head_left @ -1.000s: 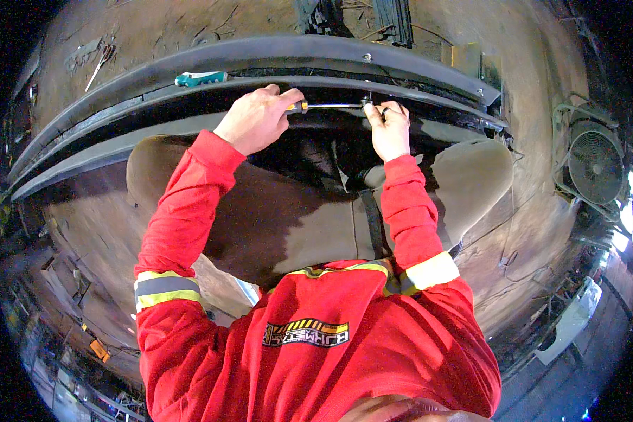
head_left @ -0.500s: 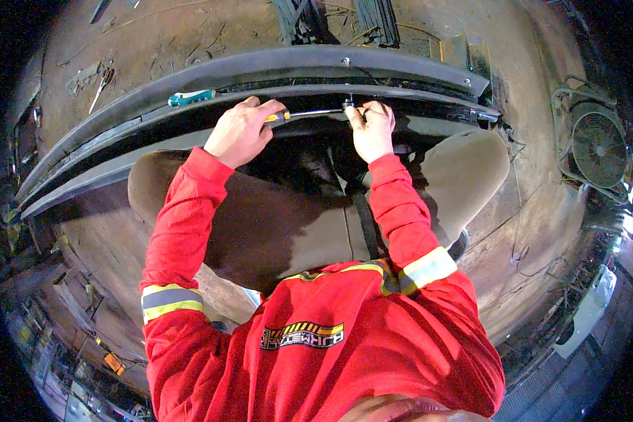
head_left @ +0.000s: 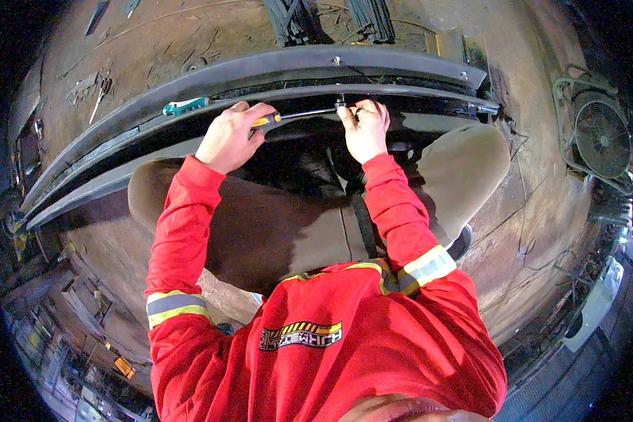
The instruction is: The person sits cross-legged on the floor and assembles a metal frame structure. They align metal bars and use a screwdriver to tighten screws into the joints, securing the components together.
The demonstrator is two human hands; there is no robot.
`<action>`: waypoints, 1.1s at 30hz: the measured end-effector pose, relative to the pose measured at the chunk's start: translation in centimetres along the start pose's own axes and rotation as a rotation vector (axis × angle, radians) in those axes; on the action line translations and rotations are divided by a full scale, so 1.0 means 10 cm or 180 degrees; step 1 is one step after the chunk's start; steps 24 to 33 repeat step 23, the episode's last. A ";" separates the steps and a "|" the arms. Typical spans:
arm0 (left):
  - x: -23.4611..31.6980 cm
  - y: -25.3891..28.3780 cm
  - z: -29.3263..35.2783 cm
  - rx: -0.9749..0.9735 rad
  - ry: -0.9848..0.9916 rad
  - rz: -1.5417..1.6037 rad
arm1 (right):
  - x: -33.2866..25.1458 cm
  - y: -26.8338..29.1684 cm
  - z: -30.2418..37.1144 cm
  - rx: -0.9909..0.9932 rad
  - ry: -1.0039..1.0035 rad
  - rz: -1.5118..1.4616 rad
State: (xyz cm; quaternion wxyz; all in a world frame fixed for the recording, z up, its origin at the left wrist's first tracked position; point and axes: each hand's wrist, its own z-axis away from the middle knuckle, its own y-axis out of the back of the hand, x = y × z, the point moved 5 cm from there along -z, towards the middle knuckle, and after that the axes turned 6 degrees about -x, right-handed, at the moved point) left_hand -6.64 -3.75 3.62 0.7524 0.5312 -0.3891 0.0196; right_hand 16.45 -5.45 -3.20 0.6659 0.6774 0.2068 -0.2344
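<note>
Dusty workshop floor (head_left: pixel 190 42) fills the upper frame, with a fan (head_left: pixel 601 137) at the right edge. Across the top centre runs a long curved black panel (head_left: pixel 260 74), a teal-handled tool (head_left: pixel 185 106) lying on it at upper left. Just below, the left hand (head_left: pixel 232 135) has its fingers clamped round the orange-and-black handle of a screwdriver (head_left: pixel 288 117), whose shaft points right along the panel. The right hand (head_left: pixel 363 130) pinches the shaft's tip with fingers together, against the panel's lower strip. Red sleeves with reflective bands rise from below.
</note>
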 end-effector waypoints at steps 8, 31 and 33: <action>0.00 -0.01 -0.01 -0.0106 0.0128 -0.0026 | -0.01 0.01 0.01 0.0075 0.0075 0.0001; -0.02 -0.07 0.02 -0.0168 0.0163 -0.0223 | -0.03 0.01 0.00 -0.0046 0.0071 0.0202; -0.02 -0.07 0.02 -0.0168 0.0163 -0.0223 | -0.03 0.01 0.00 -0.0046 0.0071 0.0202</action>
